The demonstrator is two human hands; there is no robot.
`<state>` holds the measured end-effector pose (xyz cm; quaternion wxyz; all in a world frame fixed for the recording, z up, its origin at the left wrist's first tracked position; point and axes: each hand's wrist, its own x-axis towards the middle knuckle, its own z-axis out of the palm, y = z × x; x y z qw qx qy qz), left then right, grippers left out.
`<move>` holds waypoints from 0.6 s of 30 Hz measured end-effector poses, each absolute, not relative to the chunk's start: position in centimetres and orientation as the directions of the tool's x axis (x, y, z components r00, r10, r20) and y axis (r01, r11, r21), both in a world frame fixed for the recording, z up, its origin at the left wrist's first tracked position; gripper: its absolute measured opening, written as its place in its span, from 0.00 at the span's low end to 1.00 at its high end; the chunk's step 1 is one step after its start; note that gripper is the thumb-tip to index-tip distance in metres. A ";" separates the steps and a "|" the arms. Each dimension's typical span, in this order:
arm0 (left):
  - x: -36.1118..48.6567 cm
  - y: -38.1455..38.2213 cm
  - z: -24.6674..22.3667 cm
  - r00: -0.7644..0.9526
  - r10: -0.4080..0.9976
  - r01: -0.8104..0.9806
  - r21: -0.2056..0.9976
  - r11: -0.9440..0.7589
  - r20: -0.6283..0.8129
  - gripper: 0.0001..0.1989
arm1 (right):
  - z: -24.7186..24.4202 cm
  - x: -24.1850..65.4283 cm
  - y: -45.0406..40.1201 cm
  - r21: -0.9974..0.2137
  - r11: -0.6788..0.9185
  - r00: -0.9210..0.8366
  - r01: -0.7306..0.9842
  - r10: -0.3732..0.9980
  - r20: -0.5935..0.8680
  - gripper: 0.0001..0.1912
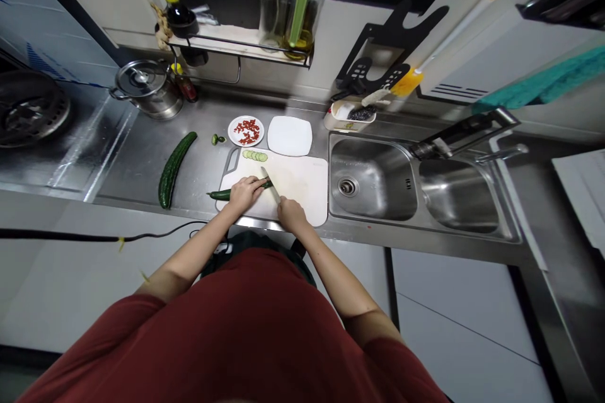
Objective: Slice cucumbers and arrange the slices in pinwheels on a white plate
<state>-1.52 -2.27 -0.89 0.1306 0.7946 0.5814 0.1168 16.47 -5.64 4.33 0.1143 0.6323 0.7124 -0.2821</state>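
My left hand (246, 194) is closed over a cucumber (220, 195) that lies across the white cutting board (305, 186). Its tapered end sticks out to the left, and my fingers hide the middle. In my right hand (292, 214) is the handle of a knife (271, 185), its blade angled up and left beside the cucumber's right end. Several cucumber slices (254, 155) lie in a row at the board's far left. A second, whole cucumber (176, 170) rests on the steel counter to the left.
Behind the board stand a plate of chopped red pieces (254, 140) and a white square plate (290, 136). Small green cucumber ends (215, 139) lie nearby. A steel pot (146, 89) is at the back left, a double sink (375, 177) at the right. A bottle shelf (241, 45) hangs above.
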 end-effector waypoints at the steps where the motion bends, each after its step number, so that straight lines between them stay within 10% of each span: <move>1: -1.5 -2.3 -0.9 0.296 0.955 0.892 0.347 -0.289 0.035 0.18 | 4.3 16.6 -5.8 -0.255 0.041 -0.173 0.966 0.836 -0.521 0.15; 18: -1.5 -2.2 -0.9 0.298 0.954 0.897 0.336 -0.287 0.022 0.19 | 2.4 15.1 -4.0 -0.274 0.053 -0.183 0.960 0.863 -0.471 0.14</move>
